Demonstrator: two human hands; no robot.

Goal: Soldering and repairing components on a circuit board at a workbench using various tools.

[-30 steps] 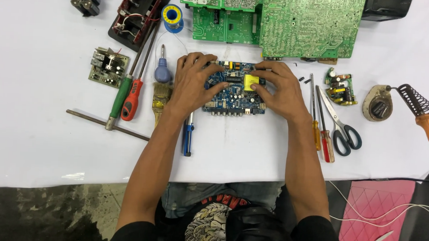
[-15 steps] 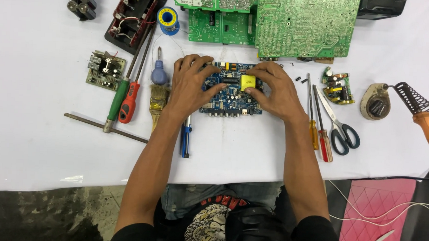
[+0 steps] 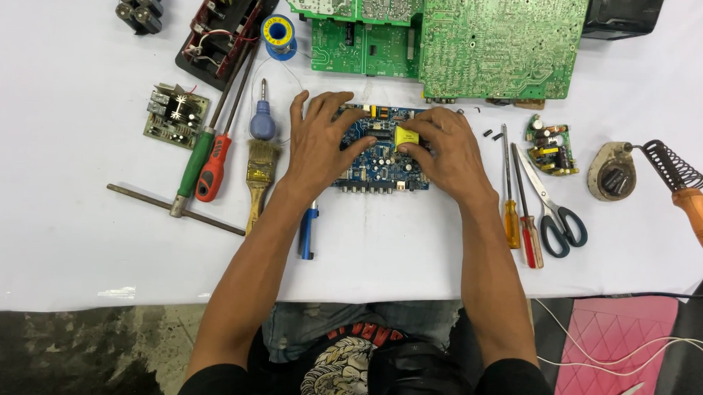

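A blue circuit board (image 3: 378, 161) lies flat on the white table (image 3: 66, 224) in front of me. My left hand (image 3: 320, 141) rests spread on the board's left part, its fingers reaching over the left edge and top. My right hand (image 3: 440, 150) covers the board's right part, and its fingertips pinch a small yellow component (image 3: 405, 136) that sits near the board's middle. Whether the yellow part is fixed to the board I cannot tell.
Large green circuit boards (image 3: 496, 42) lie at the back. To the left are screwdrivers (image 3: 211, 164), a brush (image 3: 260, 170), a metal rod (image 3: 165, 205), a small board (image 3: 176, 116) and a solder spool (image 3: 279, 33). To the right are screwdrivers (image 3: 511, 204), scissors (image 3: 552, 210) and a soldering iron with stand (image 3: 684, 188).
Both hands stay on the blue board. The right fingers have shifted slightly onto the yellow component; the view has drifted a little.
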